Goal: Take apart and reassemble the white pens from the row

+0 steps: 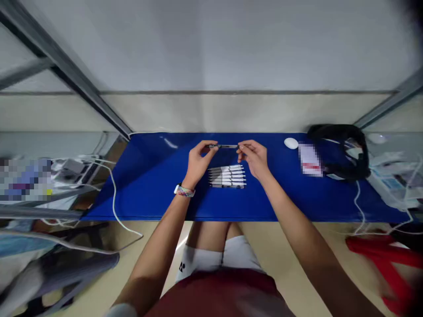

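Between my two hands a slim pen (228, 146) is held level above the blue table, its left end dark and its middle clear or silvery. Thumb and fingers of my left hand (200, 159) pinch its left end. At its right end, my right hand (254, 156) closes thumb and fingertips on the tip. Just below, several white pens (228, 176) lie side by side in a row, with dark points to the left. The lowest pen in that row (228, 186) looks darker and see-through.
The blue table (148, 176) meets a pale wall at the back. To the right are a white mouse (291, 143), a pink and white packet (309, 160) and a black head strap (350, 152). White cables (114, 193) hang over both sides, near metal frame posts.
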Demonstrator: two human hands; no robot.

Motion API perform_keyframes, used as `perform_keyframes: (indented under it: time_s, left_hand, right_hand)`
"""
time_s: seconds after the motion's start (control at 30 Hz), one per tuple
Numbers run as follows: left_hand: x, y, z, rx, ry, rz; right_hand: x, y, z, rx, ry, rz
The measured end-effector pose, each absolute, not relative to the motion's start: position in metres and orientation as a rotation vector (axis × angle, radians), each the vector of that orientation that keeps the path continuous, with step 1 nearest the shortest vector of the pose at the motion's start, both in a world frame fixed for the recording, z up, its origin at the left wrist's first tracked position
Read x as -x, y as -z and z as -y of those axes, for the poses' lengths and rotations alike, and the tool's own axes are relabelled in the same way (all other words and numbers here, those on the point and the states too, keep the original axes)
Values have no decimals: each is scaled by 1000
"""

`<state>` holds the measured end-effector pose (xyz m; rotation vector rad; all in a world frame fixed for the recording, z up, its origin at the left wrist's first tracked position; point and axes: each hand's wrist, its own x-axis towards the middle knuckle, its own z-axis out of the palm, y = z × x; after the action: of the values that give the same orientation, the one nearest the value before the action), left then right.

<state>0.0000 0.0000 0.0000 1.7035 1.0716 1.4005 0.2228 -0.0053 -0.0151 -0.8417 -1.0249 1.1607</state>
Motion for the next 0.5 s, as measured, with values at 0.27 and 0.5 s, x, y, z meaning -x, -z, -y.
perform_keyframes:
  time_s: [0.27, 0.5]
  left_hand:
    - [4, 2, -34, -1828, -1382, -1145]
    - [-2, 10, -45, -1695, -1277, -1003]
  right_hand:
    - [-225, 10, -18, 890, -1184, 1040]
    - [-234, 17, -24, 906, -1196, 1032]
